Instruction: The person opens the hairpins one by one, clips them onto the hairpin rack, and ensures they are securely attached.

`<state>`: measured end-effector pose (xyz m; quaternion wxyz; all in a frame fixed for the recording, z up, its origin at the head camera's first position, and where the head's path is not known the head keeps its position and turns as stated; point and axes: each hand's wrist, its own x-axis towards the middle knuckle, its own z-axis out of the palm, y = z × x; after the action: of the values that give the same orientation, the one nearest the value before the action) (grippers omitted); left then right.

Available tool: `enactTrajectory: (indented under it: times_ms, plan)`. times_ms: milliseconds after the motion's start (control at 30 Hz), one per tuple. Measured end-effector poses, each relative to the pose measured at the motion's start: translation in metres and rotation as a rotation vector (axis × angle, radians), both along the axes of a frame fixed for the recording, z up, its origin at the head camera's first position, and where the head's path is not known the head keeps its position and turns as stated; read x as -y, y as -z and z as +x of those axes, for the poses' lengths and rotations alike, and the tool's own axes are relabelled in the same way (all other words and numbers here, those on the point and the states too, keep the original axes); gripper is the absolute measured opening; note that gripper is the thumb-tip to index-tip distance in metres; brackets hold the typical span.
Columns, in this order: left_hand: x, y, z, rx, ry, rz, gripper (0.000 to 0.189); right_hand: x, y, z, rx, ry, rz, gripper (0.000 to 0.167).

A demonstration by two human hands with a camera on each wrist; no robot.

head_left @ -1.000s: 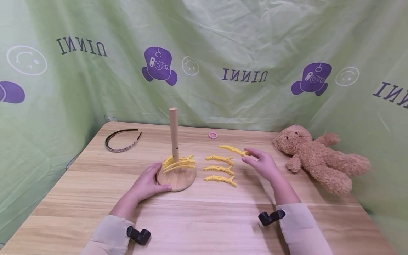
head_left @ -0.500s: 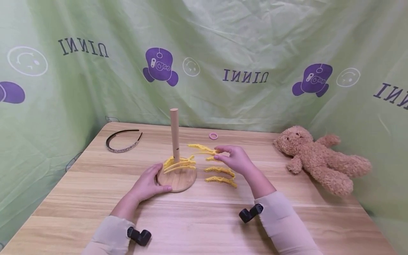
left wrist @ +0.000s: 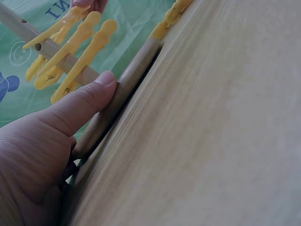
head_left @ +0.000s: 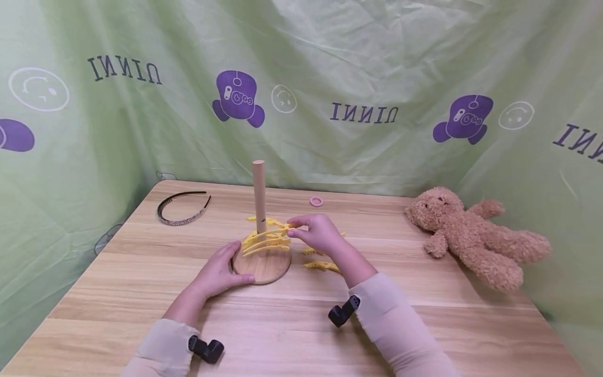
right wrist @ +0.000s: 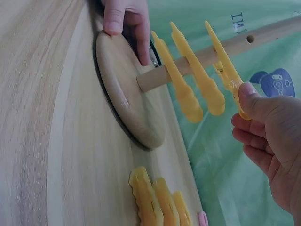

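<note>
My left hand [head_left: 221, 271] grips the round base [head_left: 270, 269] of a wooden stand, thumb at its near rim and fingers round the left side. The post [head_left: 259, 191] stands upright. Two yellow hair clips [right wrist: 200, 75] sit across its lower part, one above the other. Just above them, my right hand [head_left: 317, 232] pinches the tail of a third yellow clip [right wrist: 223, 59], whose spread arms pass on both sides of the post. Several more yellow clips [head_left: 322, 266] lie on the table right of the base, partly hidden under my right hand and forearm.
A glittery headband [head_left: 181, 220] lies at the back left of the wooden table [head_left: 292, 335]. Behind the clips is a small pink ring [head_left: 316, 201]. A brown teddy bear [head_left: 476, 235] lies on the right side. Green printed cloth [head_left: 367, 152] surrounds the table.
My right hand has carried the yellow hair clip leftward from beyond the row of clips to the post, and its arms have come round the post. My left hand stays on the base.
</note>
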<state>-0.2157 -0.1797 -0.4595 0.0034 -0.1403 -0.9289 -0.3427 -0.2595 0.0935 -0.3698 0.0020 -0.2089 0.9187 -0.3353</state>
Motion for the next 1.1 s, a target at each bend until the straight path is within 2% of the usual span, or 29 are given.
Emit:
enactTrajectory:
  times_ms: [567,1100]
  plan:
    - [0.0,-0.002,0.0,0.006,-0.001,-0.011,0.105,0.012,-0.005,0.001,0.015,-0.097,0.044,0.036]
    - [-0.002,-0.003,0.001,0.005,0.002,0.004,0.106,0.007,-0.005,0.006,0.039,-0.097,0.041,0.047]
